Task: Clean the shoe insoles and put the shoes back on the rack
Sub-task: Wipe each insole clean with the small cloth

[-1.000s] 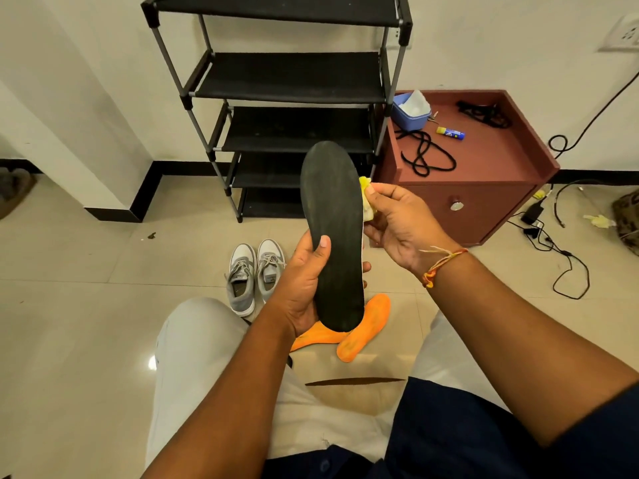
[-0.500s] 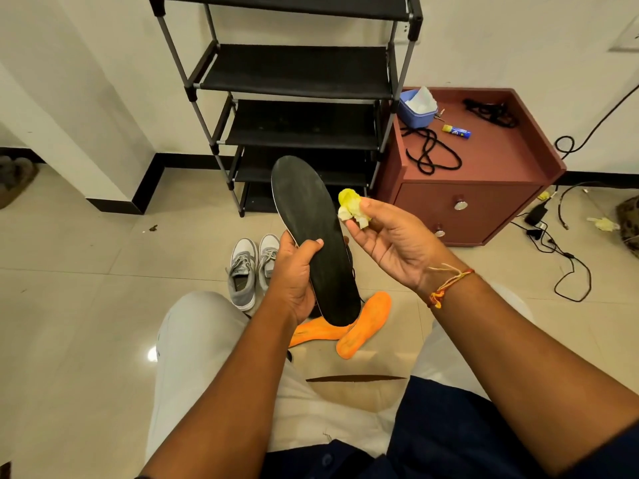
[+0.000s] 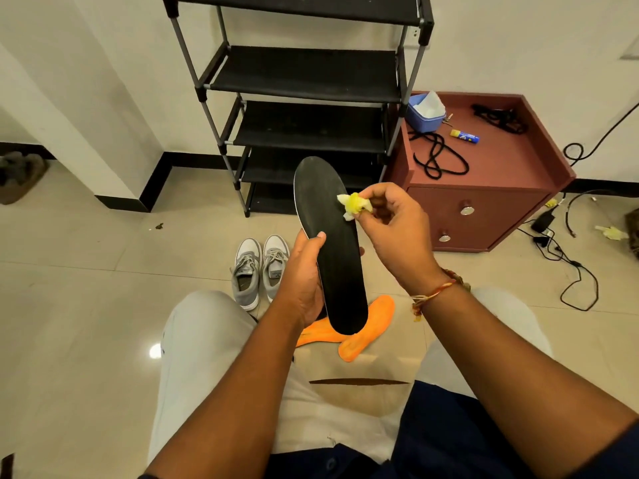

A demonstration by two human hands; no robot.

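My left hand (image 3: 304,271) grips a long black insole (image 3: 332,243) by its left edge, holding it upright over my lap. A small crumpled yellow-white wipe (image 3: 354,205) is pinched in the fingertips of my right hand (image 3: 394,226), and it touches the insole's upper right part. Two orange insoles (image 3: 366,326) lie on the floor under the black one, partly hidden by it. A pair of grey sneakers (image 3: 259,267) stands side by side on the tiles to the left. The black shoe rack (image 3: 304,77) stands against the wall, its visible shelves bare.
A maroon cabinet (image 3: 484,188) stands right of the rack, with a blue tub of wipes (image 3: 425,110), black cords and a small tube on top. Cables and a charger (image 3: 560,243) trail over the floor at the right. My knees frame the lower view.
The right hand came out from behind the insole with the wipe and now holds it against the insole's front face. The insole has tilted left and dropped a little.
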